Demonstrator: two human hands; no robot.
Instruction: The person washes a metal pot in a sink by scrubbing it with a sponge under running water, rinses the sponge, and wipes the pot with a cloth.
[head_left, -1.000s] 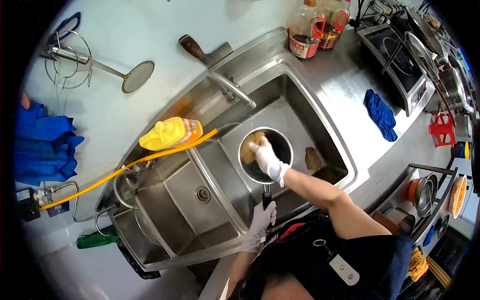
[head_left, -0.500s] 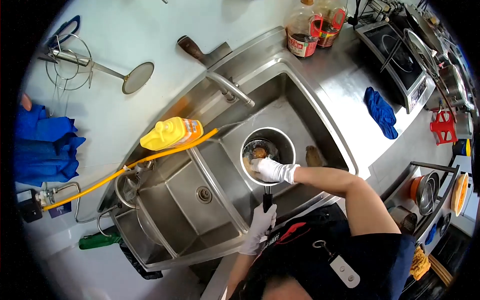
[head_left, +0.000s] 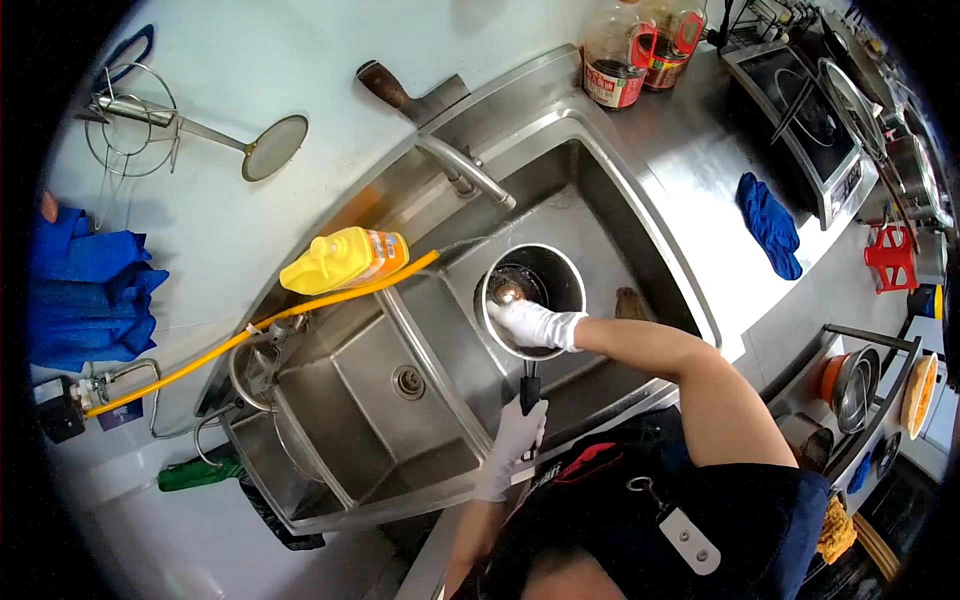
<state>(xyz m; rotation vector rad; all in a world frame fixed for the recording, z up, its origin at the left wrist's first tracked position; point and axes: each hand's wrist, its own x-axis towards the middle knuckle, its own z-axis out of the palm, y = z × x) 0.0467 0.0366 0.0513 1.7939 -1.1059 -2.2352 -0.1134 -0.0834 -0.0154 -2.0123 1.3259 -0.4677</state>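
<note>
A deep steel saucepan (head_left: pixel 566 285) with a black handle stands in the large right basin of the sink. My left hand (head_left: pixel 521 424), in a white glove, is closed around the handle on the near side. Inside the pan, my white-gloved right hand (head_left: pixel 535 323) has its fingers down by the inner wall. They press on a small brownish, shiny ball that looks like a scouring ball (head_left: pixel 510 292); the fingertips are partly hidden. Dark wet residue shows on the pan's bottom. To the right of the pan, a brown brush-like thing (head_left: pixel 630 304) lies in the basin.
A faucet (head_left: pixel 470 172) reaches over the basin from the back. On the divider lie a yellow bottle (head_left: pixel 340 262) and a yellow hose (head_left: pixel 345 300). A cleaver (head_left: pixel 412 95) is at the back wall. A blue cloth (head_left: pixel 768 226) rests on the right counter near an induction cooker (head_left: pixel 795 110).
My right hand has moved left and slightly up inside the pan, along with the brownish ball. The pan has shifted a little left and away, with my left hand still on its handle.
</note>
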